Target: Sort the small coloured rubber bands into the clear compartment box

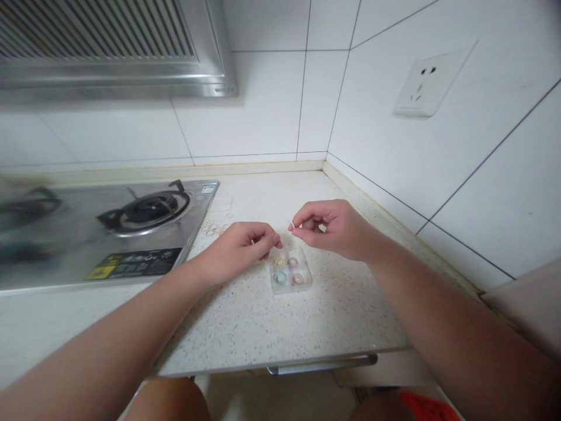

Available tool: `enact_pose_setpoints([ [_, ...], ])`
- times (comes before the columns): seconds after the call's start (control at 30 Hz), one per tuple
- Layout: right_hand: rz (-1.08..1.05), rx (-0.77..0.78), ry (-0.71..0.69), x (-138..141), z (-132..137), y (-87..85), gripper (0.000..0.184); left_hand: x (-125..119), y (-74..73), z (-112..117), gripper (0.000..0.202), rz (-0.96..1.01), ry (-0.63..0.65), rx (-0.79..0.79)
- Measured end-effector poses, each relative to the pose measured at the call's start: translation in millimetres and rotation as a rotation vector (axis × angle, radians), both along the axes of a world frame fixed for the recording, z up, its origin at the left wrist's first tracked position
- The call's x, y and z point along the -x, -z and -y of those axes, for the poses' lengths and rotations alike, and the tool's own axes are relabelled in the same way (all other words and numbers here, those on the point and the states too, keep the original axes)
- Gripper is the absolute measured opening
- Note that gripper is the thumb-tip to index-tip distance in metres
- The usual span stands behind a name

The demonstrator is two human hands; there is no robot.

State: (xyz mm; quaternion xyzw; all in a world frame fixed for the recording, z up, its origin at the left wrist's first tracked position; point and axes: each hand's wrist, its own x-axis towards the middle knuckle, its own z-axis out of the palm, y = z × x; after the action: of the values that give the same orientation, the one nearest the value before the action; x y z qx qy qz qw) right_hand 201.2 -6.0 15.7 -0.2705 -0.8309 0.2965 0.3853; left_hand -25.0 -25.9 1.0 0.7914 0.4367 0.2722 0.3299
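A small clear plastic box with compartments sits on the speckled counter in front of me. Inside it lie thin coloured bands: yellow ones at the back left, purplish ones at the back right, green ones at the front left and brownish ones at the front right. My left hand is closed at the box's back left corner, its fingertips against the edge and partly hidden. Above the box's back right side, my right hand pinches a small white band between thumb and forefinger.
Several loose thin bands lie on the counter beyond my left hand, near a flat clear plastic piece. A gas hob takes up the left side, under a range hood. Tiled walls meet behind the counter; a drawer handle runs below its front edge.
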Motion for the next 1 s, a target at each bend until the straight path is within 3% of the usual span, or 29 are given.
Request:
enact_pose_setpoints([
  [1.0,0.004,0.025,-0.007,-0.1,1.2,-3.6,0.014,1.1,0.1,0.3,0.024,-0.010,0.002,-0.005],
])
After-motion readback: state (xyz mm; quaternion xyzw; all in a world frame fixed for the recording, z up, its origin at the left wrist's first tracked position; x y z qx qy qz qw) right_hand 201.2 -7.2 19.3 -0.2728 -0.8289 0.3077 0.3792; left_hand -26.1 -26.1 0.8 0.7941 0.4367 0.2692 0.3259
